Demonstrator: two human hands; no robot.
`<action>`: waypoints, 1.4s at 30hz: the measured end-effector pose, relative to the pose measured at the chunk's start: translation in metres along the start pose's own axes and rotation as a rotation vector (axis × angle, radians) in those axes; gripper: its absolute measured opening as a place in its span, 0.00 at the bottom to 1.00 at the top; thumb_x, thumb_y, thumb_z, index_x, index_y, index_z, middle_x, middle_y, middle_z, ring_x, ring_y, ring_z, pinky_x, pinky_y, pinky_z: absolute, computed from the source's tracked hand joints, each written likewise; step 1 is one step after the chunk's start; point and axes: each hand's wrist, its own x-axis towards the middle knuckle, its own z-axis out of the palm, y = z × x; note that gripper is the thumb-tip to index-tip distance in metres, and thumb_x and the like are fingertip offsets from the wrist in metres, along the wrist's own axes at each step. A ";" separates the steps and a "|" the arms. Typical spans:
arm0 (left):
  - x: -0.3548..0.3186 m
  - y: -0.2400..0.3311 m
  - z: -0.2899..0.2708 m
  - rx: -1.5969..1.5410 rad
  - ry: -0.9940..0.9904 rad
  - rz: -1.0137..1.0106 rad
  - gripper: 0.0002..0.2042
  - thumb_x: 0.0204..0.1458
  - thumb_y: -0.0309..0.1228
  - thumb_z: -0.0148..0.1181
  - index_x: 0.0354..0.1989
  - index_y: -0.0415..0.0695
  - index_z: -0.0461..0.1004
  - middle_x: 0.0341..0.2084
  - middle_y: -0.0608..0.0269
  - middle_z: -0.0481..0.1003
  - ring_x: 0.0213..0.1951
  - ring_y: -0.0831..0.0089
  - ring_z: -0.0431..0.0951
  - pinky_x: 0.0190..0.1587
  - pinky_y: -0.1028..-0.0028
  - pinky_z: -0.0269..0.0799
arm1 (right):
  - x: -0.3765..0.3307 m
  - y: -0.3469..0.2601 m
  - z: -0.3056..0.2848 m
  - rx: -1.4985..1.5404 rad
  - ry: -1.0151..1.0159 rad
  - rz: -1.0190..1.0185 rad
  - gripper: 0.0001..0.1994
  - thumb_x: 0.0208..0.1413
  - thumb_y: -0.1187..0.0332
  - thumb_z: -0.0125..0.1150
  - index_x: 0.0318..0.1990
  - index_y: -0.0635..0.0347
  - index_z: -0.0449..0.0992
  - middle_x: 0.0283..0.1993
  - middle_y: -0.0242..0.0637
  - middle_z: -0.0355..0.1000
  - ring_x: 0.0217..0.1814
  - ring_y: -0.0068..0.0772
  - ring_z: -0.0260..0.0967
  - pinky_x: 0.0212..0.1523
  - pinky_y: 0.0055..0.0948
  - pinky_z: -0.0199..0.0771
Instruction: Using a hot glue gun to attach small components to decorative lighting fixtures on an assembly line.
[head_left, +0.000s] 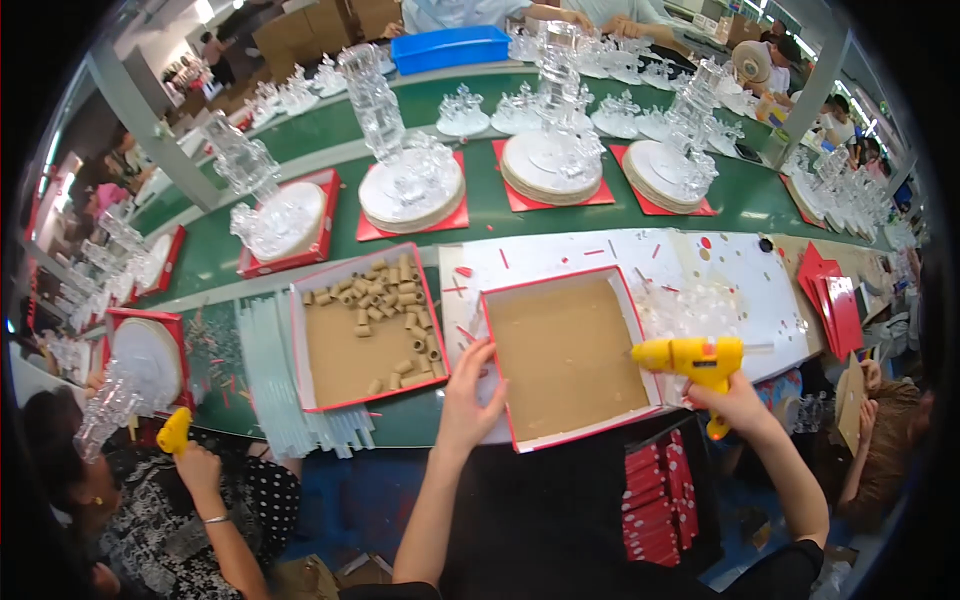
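Left hand (466,402) loosely open, fingers against left wall of open red-edged box (570,370). Right hand (742,402) grasps yellow glue gun (688,357), nozzle to right. Box lies between both hands, over white sheet (650,250) on green table (482,212). Left of left hand: second box (335,350) with cardboard tubes (380,287), then translucent sticks (265,370). Beyond hands: white discs (412,190), clear figures, blue tray (455,55). Far left: co-worker's hand (200,468) with another glue gun (174,430).
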 end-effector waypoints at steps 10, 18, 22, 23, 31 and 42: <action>-0.002 0.010 0.006 0.074 0.015 0.062 0.23 0.47 0.25 0.64 0.54 0.38 0.69 0.56 0.48 0.66 0.53 0.59 0.72 0.50 0.68 0.72 | 0.097 0.073 -0.097 0.396 0.507 -0.146 0.22 0.62 0.51 0.50 0.35 0.65 0.73 0.22 0.34 0.72 0.22 0.26 0.73 0.17 0.25 0.68; 0.091 0.074 0.023 0.290 -0.105 0.390 0.31 0.46 0.21 0.63 0.61 0.37 0.60 0.59 0.50 0.64 0.61 0.57 0.65 0.61 0.64 0.62 | 0.100 0.123 -0.112 -0.782 0.797 -0.323 0.18 0.59 0.59 0.50 0.23 0.63 0.74 0.23 0.51 0.70 0.26 0.55 0.69 0.27 0.46 0.65; 0.237 0.037 0.074 0.186 -0.032 0.327 0.37 0.53 0.33 0.63 0.66 0.34 0.48 0.64 0.45 0.56 0.64 0.55 0.59 0.63 0.64 0.58 | 0.102 0.145 -0.113 -0.621 0.955 -0.419 0.17 0.57 0.60 0.51 0.21 0.62 0.72 0.21 0.50 0.68 0.24 0.54 0.67 0.26 0.47 0.62; 0.277 0.021 0.079 0.295 0.055 0.349 0.39 0.53 0.38 0.62 0.66 0.31 0.47 0.64 0.42 0.55 0.65 0.53 0.58 0.64 0.64 0.57 | 0.104 0.146 -0.116 -0.573 0.931 -0.420 0.16 0.57 0.61 0.52 0.21 0.62 0.73 0.21 0.50 0.68 0.24 0.54 0.68 0.26 0.47 0.63; 0.411 -0.019 0.122 -0.058 0.104 -0.128 0.37 0.58 0.50 0.53 0.62 0.27 0.52 0.61 0.38 0.60 0.64 0.50 0.59 0.64 0.63 0.52 | 0.102 0.124 -0.104 -0.596 0.912 -0.387 0.16 0.55 0.61 0.53 0.20 0.60 0.74 0.19 0.47 0.70 0.23 0.51 0.70 0.27 0.45 0.69; 0.326 0.035 0.035 -0.461 0.056 -0.120 0.28 0.62 0.51 0.43 0.62 0.42 0.58 0.46 0.48 0.75 0.44 0.64 0.76 0.42 0.67 0.70 | 0.093 0.126 -0.119 -0.577 0.908 -0.386 0.16 0.56 0.62 0.53 0.20 0.61 0.74 0.20 0.49 0.69 0.23 0.52 0.69 0.26 0.44 0.68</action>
